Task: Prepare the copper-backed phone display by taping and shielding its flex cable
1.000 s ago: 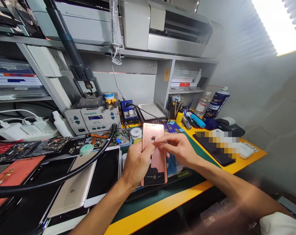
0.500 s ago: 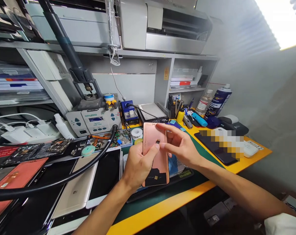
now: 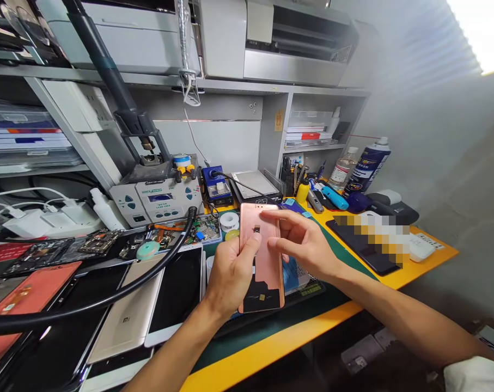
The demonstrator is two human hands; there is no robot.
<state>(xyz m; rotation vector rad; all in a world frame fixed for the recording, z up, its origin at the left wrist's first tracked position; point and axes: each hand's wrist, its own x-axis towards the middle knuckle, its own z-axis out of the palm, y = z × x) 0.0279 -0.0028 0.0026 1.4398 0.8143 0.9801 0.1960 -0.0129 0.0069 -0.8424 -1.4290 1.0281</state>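
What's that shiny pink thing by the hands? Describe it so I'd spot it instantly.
On the yellow-edged workbench, find the person's left hand. It holds up a rose-gold phone back panel, black-patched at one end, unlike the flat-lying phones nearby.

The thick black hose (image 3: 92,301) arcs across the bench's left half, barring the sideways path from the left hand (image 3: 230,279) to the gold phone (image 3: 126,316). From the right hand (image 3: 302,245), a hand could pass over the green cutting mat (image 3: 337,245) (a narrow strip) until the black tablet (image 3: 353,242) blocks it. The copper-pink phone back (image 3: 263,256) stands between the hands.
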